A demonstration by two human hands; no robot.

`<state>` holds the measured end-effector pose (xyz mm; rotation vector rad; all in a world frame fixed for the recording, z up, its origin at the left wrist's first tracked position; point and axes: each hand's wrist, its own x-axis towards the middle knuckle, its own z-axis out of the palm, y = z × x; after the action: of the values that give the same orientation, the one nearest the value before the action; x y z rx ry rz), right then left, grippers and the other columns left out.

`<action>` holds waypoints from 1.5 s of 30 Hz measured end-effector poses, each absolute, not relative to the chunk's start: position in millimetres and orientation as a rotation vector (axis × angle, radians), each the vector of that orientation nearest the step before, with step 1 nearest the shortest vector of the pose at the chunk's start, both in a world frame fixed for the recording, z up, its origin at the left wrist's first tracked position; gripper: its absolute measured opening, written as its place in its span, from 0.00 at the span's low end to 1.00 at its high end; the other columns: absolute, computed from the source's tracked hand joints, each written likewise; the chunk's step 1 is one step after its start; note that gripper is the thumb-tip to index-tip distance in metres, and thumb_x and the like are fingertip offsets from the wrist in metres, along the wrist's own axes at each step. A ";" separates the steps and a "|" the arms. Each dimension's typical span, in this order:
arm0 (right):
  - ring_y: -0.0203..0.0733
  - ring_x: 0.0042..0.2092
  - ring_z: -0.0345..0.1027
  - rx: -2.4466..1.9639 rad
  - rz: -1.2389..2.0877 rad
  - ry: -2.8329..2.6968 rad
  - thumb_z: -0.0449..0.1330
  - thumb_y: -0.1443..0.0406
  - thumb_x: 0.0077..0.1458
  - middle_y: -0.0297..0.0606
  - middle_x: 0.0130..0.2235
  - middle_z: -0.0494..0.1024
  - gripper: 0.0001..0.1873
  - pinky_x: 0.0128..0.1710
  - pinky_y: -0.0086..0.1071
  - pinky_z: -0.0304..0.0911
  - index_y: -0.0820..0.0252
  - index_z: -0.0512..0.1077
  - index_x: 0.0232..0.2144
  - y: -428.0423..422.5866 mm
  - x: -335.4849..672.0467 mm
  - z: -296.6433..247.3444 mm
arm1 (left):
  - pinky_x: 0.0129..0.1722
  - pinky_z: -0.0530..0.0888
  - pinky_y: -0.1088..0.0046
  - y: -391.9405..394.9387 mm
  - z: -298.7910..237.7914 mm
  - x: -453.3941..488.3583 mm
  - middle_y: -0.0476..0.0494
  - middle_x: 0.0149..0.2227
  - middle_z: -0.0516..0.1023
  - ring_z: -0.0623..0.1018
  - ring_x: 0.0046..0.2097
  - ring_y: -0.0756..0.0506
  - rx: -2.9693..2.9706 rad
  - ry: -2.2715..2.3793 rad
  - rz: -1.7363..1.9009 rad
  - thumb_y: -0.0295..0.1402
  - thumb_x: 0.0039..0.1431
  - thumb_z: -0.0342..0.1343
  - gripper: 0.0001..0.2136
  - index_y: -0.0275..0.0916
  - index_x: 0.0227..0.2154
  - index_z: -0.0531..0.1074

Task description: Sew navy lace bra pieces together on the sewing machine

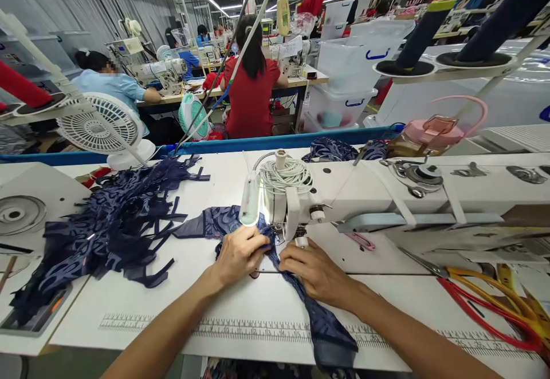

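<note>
A navy patterned fabric piece point(329, 324) runs under the needle area of the white sewing machine point(344, 187) and hangs over the table's front edge. My left hand point(242, 253) is closed on the fabric just left of the presser foot, fingers pinching it. On the other side, my right hand point(315, 267) grips the same fabric close in front of the needle, its fingertips bent around the edge. More of the cloth spreads flat to the left behind my left hand. The stitch point itself is partly hidden by my fingers.
A heap of navy fabric pieces point(116, 218) lies at the left. Scissors with red and orange handles point(485, 299) rest at the right. A printed ruler point(258, 328) lines the table front. Beyond are a white fan point(101, 124), thread cones point(423, 35) and a person in red point(253, 90).
</note>
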<state>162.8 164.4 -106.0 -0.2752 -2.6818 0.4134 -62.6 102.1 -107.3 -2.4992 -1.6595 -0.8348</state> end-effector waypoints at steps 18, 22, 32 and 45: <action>0.36 0.31 0.62 -0.327 0.293 -2.613 0.47 0.84 0.45 0.34 0.39 0.79 0.22 0.42 0.35 0.50 0.60 0.70 0.35 162.2 166.0 -109.3 | 0.51 0.70 0.57 87.6 -110.7 -50.2 0.36 0.44 0.76 0.72 0.52 0.40 -2.519 -1.384 -0.680 0.18 0.61 0.47 0.14 0.32 0.47 0.70; 0.39 0.36 0.65 -0.381 0.294 -2.611 0.47 0.83 0.43 0.38 0.43 0.79 0.28 0.45 0.37 0.51 0.60 0.71 0.42 165.8 165.4 -112.9 | 0.50 0.69 0.56 103.6 -108.4 -59.0 0.37 0.41 0.77 0.75 0.48 0.41 -2.531 -1.379 -0.723 0.17 0.57 0.47 0.16 0.34 0.45 0.71; 0.43 0.42 0.67 -0.436 0.223 -2.716 0.51 0.79 0.42 0.44 0.51 0.76 0.32 0.49 0.40 0.53 0.61 0.70 0.51 157.8 166.1 -112.8 | 0.52 0.67 0.54 94.9 -106.6 -44.8 0.42 0.33 0.75 0.73 0.38 0.45 -2.352 -1.449 -0.668 0.18 0.60 0.44 0.13 0.34 0.42 0.71; 0.40 0.37 0.66 -0.419 0.283 -2.684 0.53 0.80 0.43 0.40 0.46 0.78 0.29 0.49 0.40 0.51 0.61 0.71 0.48 151.9 165.8 -109.6 | 0.55 0.62 0.50 89.0 -109.2 -42.3 0.46 0.32 0.75 0.73 0.36 0.47 -2.398 -1.474 -0.738 0.17 0.61 0.45 0.14 0.35 0.44 0.71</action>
<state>165.8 151.9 -109.6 -0.4193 -2.6841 0.2829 -42.3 89.0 -109.2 -2.3979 -1.4743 -0.7378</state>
